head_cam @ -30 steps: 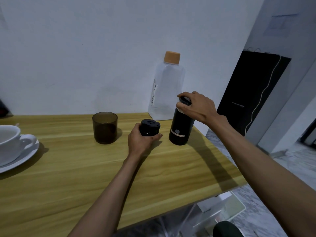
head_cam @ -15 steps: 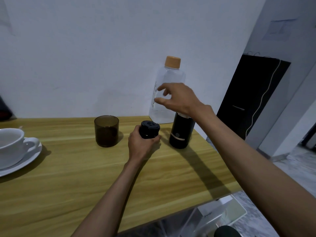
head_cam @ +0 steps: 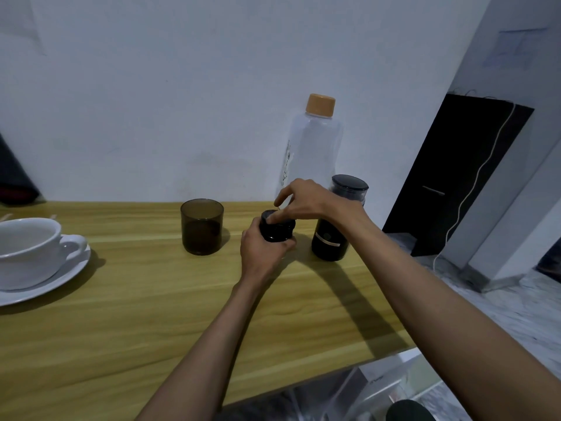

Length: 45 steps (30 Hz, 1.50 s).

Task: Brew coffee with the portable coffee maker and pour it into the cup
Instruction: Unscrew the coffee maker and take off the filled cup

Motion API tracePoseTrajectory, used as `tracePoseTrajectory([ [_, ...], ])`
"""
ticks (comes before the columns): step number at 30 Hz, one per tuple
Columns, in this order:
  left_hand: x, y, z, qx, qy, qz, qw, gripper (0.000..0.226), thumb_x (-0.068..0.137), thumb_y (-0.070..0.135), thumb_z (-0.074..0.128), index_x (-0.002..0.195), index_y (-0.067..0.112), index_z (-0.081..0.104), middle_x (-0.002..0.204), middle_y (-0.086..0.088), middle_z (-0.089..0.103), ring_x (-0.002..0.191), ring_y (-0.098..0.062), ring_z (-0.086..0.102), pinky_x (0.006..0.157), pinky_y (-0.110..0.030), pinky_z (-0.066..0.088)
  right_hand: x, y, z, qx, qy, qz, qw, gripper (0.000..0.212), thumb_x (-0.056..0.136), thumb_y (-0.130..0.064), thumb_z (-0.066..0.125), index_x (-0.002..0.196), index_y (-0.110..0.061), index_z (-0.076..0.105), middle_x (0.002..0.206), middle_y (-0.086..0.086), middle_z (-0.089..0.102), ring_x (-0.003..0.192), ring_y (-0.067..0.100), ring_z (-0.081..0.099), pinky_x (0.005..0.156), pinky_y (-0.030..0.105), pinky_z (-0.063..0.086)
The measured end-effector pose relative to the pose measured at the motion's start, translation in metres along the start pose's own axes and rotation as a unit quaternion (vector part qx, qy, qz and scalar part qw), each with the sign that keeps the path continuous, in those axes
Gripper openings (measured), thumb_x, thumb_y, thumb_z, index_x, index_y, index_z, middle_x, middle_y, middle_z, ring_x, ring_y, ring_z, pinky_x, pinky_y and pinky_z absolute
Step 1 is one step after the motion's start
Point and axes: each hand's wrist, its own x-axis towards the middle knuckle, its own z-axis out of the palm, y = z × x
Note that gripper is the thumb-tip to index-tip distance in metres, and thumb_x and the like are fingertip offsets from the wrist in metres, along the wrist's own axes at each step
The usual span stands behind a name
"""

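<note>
- While the left hand (head_cam: 264, 253) grips the small black cylinder (head_cam: 277, 230), fingertips of the right hand (head_cam: 309, 200) touch its top; whether they pinch it, I cannot tell.
- Just right of it stands the black coffee maker (head_cam: 331, 238), lidded.
- 1 smoky tumbler (head_cam: 202, 227), 1 white cup (head_cam: 27, 247) and 1 capped bottle (head_cam: 312, 147) stand on the table (head_cam: 151, 314): contents unclear.

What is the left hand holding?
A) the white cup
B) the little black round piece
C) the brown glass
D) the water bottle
B: the left hand grips the little black round piece; the brown glass stands apart, untouched.
</note>
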Motion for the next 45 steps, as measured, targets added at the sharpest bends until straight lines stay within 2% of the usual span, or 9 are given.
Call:
tracePoseTrajectory([
  [3,0.0,-0.002,0.001,0.018,-0.015,-0.007,1.0,0.05,0.065,0.025,0.083,0.109,0.027,0.059,0.107,0.002,0.064,0.101,-0.017,0.061,0.08,-0.033,0.057,-0.001,0.0,-0.004,-0.001,-0.002,0.002,1.0,0.056,0.074,-0.048,0.082,0.119,-0.016,0.07,0.097,0.002,0.066,0.087,0.017,0.068,0.073,0.028,0.054],
  [10,-0.004,0.007,-0.002,-0.023,-0.025,-0.02,0.999,0.045,0.068,0.02,0.085,0.105,0.028,0.06,0.096,0.01,0.069,0.088,-0.004,0.066,0.067,-0.016,0.05,0.0,-0.004,-0.026,0.033,0.082,-0.012,0.996,0.038,0.078,-0.038,0.077,0.108,-0.016,0.074,0.095,0.0,0.066,0.089,0.018,0.066,0.078,0.032,0.056],
  [15,-0.004,0.008,-0.002,-0.031,-0.029,-0.034,0.998,0.045,0.068,0.019,0.084,0.107,0.022,0.062,0.098,0.007,0.069,0.09,-0.009,0.066,0.069,-0.019,0.05,0.007,-0.001,-0.031,0.037,0.061,0.006,0.997,0.038,0.078,-0.036,0.077,0.109,-0.016,0.071,0.086,0.004,0.07,0.075,0.02,0.072,0.072,0.033,0.062],
  [18,-0.004,0.008,-0.002,-0.036,-0.033,-0.04,0.998,0.045,0.069,0.02,0.084,0.108,0.024,0.063,0.097,0.009,0.07,0.089,-0.006,0.067,0.064,-0.014,0.049,0.012,0.002,-0.027,0.027,0.017,0.017,0.999,0.042,0.079,-0.036,0.078,0.114,-0.016,0.066,0.088,0.007,0.071,0.076,0.022,0.073,0.073,0.035,0.063],
  [24,-0.003,0.009,-0.001,-0.043,-0.018,-0.056,0.997,0.041,0.066,0.022,0.084,0.094,0.036,0.058,0.098,0.01,0.069,0.096,-0.009,0.064,0.065,-0.013,0.047,0.032,0.002,-0.032,0.051,0.088,-0.009,0.995,0.04,0.077,-0.036,0.077,0.11,-0.017,0.066,0.093,0.0,0.062,0.075,0.019,0.069,0.065,0.031,0.061],
  [31,-0.001,0.003,0.0,-0.04,-0.011,-0.06,0.997,0.04,0.063,0.03,0.084,0.092,0.038,0.057,0.098,0.01,0.067,0.096,-0.009,0.061,0.067,-0.018,0.05,0.085,0.005,-0.011,0.036,0.108,-0.019,0.993,0.039,0.08,-0.034,0.076,0.11,-0.012,0.064,0.099,0.003,0.063,0.093,0.022,0.062,0.079,0.035,0.052],
  [35,0.002,0.002,0.0,-0.05,0.0,-0.061,0.997,0.037,0.064,0.027,0.084,0.091,0.035,0.06,0.087,0.014,0.069,0.08,0.003,0.064,0.059,-0.01,0.049,0.117,0.008,0.009,0.039,0.093,-0.008,0.995,0.034,0.079,-0.031,0.076,0.105,-0.012,0.065,0.101,0.004,0.064,0.095,0.021,0.061,0.075,0.032,0.046],
  [41,0.004,-0.001,0.0,-0.066,0.005,-0.067,0.996,0.04,0.062,0.026,0.084,0.096,0.03,0.063,0.088,0.01,0.07,0.079,0.001,0.065,0.059,-0.013,0.05,0.149,0.011,0.046,0.04,0.064,0.005,0.997,0.027,0.077,-0.027,0.078,0.097,-0.013,0.065,0.102,0.006,0.066,0.094,0.023,0.062,0.072,0.031,0.047],
  [45,0.007,-0.005,0.003,-0.051,0.0,-0.077,0.996,0.049,0.059,0.031,0.083,0.103,0.029,0.063,0.096,0.009,0.07,0.09,-0.007,0.066,0.074,-0.028,0.059,0.157,0.015,0.062,0.018,0.062,0.006,0.998,0.026,0.08,-0.027,0.077,0.099,-0.012,0.066,0.107,0.008,0.067,0.099,0.026,0.063,0.081,0.036,0.051],
])
